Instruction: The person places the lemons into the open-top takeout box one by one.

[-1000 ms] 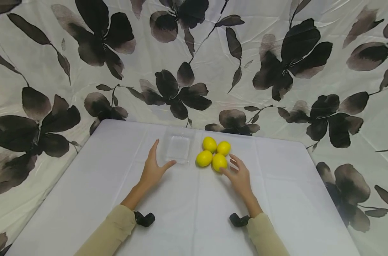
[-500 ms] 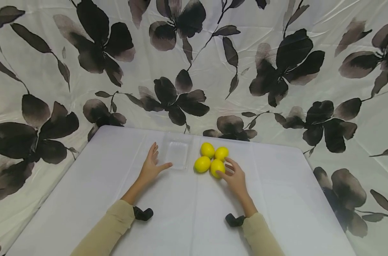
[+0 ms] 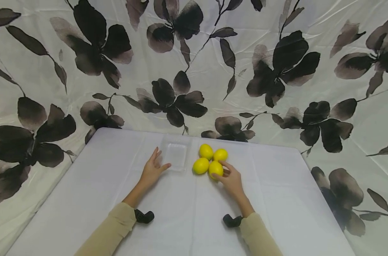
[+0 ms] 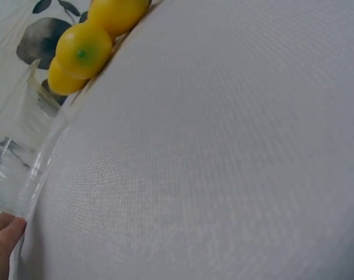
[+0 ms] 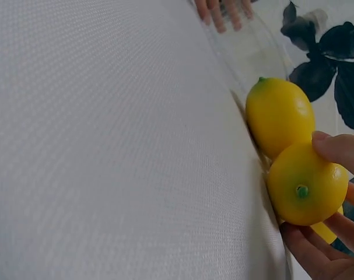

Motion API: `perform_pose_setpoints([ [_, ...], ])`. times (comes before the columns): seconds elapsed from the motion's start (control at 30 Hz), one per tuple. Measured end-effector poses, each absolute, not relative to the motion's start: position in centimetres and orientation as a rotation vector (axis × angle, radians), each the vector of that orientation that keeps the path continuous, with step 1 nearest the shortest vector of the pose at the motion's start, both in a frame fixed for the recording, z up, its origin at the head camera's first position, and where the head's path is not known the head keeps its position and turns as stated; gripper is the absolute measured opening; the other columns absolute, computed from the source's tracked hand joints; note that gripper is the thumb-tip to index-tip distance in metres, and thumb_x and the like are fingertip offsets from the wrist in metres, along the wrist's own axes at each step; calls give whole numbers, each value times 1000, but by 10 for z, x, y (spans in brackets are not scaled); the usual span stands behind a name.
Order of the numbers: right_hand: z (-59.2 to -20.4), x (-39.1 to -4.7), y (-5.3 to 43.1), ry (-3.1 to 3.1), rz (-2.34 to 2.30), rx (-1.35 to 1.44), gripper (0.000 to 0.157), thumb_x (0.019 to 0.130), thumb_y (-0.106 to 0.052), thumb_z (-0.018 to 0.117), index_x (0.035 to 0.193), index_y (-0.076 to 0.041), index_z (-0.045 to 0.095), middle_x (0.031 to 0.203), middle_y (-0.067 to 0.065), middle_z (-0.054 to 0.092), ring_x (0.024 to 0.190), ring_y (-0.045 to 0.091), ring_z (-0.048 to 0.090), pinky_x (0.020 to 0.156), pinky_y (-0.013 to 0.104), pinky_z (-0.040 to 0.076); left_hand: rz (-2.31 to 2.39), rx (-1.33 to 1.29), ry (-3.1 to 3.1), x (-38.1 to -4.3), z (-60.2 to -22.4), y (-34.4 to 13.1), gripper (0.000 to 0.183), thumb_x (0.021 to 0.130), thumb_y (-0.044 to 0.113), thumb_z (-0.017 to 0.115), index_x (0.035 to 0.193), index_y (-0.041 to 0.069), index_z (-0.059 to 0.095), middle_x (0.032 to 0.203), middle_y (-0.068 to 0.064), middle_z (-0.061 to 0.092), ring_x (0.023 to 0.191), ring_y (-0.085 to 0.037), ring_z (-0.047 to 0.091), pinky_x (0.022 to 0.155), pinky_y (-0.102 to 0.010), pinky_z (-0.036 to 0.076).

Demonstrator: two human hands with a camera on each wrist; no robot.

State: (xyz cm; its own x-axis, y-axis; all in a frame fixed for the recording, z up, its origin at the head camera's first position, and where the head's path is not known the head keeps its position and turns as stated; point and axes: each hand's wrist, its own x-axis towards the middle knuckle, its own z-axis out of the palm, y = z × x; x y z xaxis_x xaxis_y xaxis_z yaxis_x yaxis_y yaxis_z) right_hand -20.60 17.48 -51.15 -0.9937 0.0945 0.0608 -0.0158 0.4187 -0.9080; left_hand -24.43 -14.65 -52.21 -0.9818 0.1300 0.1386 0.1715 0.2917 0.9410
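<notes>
Several yellow lemons with green tips sit clustered on the white-covered table. My right hand (image 3: 231, 180) holds the near right lemon (image 3: 216, 169), thumb on one side and fingers curled round the other. The right wrist view shows that lemon (image 5: 305, 186) between thumb and fingers, with another lemon (image 5: 279, 116) against it. Left of the cluster stands a clear plastic container (image 3: 177, 154), see-through and with nothing in it. My left hand (image 3: 151, 172) is at its near left corner, fingers extended and thumb spread. In the left wrist view the fingertips are right at the container's (image 4: 25, 146) edge.
A white cloth (image 3: 168, 220) covers the table, whose far edge meets a hanging floral sheet (image 3: 123, 71). The other lemons (image 3: 206, 152) lie close behind and left of the held one. Dark wrist-worn cameras (image 3: 144, 216) show at both sleeves.
My right hand has moved in and closed its thumb and fingers round the near right lemon. The left hand stays beside the container, its fingers shifting slightly. The head view tilted a little.
</notes>
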Motion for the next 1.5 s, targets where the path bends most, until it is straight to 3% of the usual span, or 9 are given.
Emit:
perform_pose_setpoints([
  [0.23,-509,-207,176,-2521,1634,-26,58,74,-30,79,126,-17,58,132,5,54,110,26,59,91,37,51,-1838,-302,-2488,-237,-522,-150,97,83,38,69,150,8,6,153,-16,21,136,-38,24,106,-47,33],
  [0.5,-498,-205,179,-2460,1644,30,57,73,-26,81,125,-13,59,130,7,56,107,27,60,88,36,53,-1932,-296,-2475,-219,-507,-145,92,86,23,68,149,4,4,153,-18,17,137,-41,19,108,-48,29],
  [0.73,-464,-195,161,-2405,1701,153,55,75,-12,78,125,-1,58,128,17,56,107,37,59,89,46,51,-1918,-261,-2466,-215,-520,-149,98,81,30,72,150,6,6,153,-13,20,137,-36,23,108,-44,31],
  [0.87,-449,-194,149,-2404,1706,208,55,77,-12,77,126,1,56,128,18,55,108,37,58,90,44,51,-1928,-264,-2465,-209,-519,-150,98,81,31,72,150,8,7,153,-13,21,137,-37,25,107,-45,32],
  [1.07,-444,-203,127,-2402,1805,260,55,76,-16,78,125,-3,58,128,16,55,109,35,58,90,42,51,-1937,-264,-2460,-198,-522,-150,98,79,33,73,150,10,9,154,-10,22,137,-34,26,107,-43,33],
  [1.3,-466,-221,95,-2428,1798,365,58,73,-31,79,126,-17,60,128,3,57,109,24,59,90,34,52,-1954,-209,-2441,-190,-522,-146,96,78,24,75,150,10,14,152,-8,26,136,-31,29,107,-43,33],
  [1.5,-472,-223,68,-2460,1742,472,54,75,-32,78,124,-18,61,126,1,59,107,22,61,87,33,53,-2006,-176,-2413,-182,-521,-141,94,79,17,75,150,11,15,153,-7,26,136,-28,31,107,-41,33],
])
